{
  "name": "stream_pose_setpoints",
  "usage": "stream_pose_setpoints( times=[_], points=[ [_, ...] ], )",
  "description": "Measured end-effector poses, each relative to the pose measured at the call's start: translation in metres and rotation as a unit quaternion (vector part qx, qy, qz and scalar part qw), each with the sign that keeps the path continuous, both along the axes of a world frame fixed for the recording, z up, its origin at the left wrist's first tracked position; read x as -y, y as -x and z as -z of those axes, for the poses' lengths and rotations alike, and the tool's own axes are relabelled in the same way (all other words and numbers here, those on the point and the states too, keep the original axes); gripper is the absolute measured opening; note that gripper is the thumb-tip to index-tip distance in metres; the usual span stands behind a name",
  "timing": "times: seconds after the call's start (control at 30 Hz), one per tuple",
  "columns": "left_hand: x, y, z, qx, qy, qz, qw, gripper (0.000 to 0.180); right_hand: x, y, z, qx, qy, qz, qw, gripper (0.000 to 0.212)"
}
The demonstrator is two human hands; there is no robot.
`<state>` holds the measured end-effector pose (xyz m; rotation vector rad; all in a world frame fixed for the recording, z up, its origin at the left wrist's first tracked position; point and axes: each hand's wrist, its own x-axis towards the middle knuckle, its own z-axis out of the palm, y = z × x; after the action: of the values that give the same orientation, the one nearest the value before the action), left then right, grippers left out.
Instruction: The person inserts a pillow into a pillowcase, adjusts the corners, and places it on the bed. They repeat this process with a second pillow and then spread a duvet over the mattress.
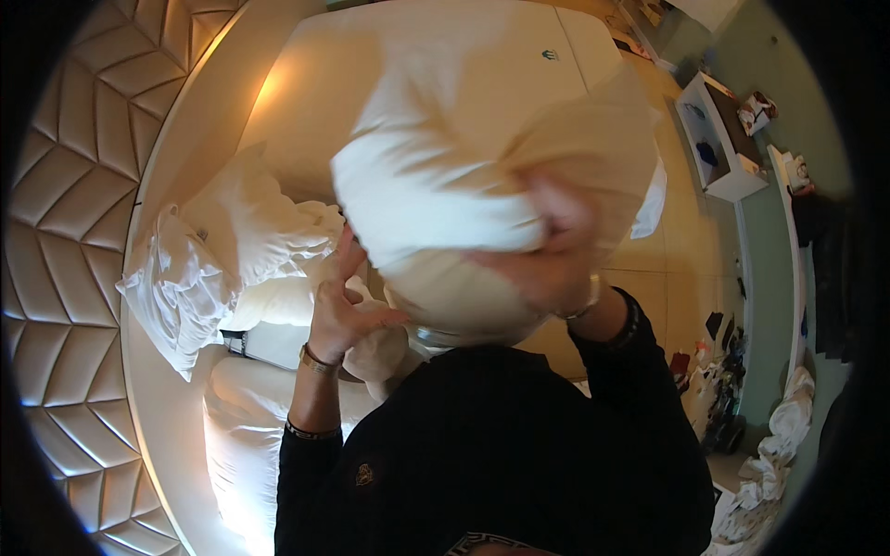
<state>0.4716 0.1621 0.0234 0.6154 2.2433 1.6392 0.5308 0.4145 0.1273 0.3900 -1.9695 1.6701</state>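
Pillow (pixel 436 208) lifted, not put down — right hand (pixel 561 246) blurred, seems to pinch fold. Left hand (pixel 343 315) spread beside. Bed (pixel 454 46) looks unmade, crumpled cloth (pixel 181 269) heaped.

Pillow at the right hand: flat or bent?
Bent: the pillow bulges either side of deep creases at the right hand.

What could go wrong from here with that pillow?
Slip: the left hand is spread open by the white pillow, so the right hand's grip, blurred here, may bear most of the load. Blind spot: the raised pillow hides part of the mattress, so something there might be missed.
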Motion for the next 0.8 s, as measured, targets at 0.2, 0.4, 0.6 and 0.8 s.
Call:
stream_pose_setpoints(
  times=[0.2, 0.4, 0.6, 0.8],
  points=[
    [-0.021, -0.011, 0.036, -0.343, 0.145, 0.052, 0.927, 0.047, 0.037, 0.015, 0.015, -0.108, -0.058, -0.099, 0.988, 0.022],
    [-0.038, -0.021, -0.009, -0.093, -0.137, -0.112, 0.980, 0.044, 0.019, 0.024, 0.018, -0.184, -0.087, 0.012, 0.979, 0.029],
    [-0.044, -0.021, -0.051, -0.003, -0.265, -0.269, 0.926, 0.054, -0.063, 0.026, 0.094, -0.188, -0.163, 0.332, 0.910, 0.032],
    [-0.029, -0.007, -0.072, -0.089, -0.288, -0.240, 0.923, 0.048, -0.053, 0.038, 0.258, 0.191, 0.130, 0.211, 0.950, 0.049]
  ],
)
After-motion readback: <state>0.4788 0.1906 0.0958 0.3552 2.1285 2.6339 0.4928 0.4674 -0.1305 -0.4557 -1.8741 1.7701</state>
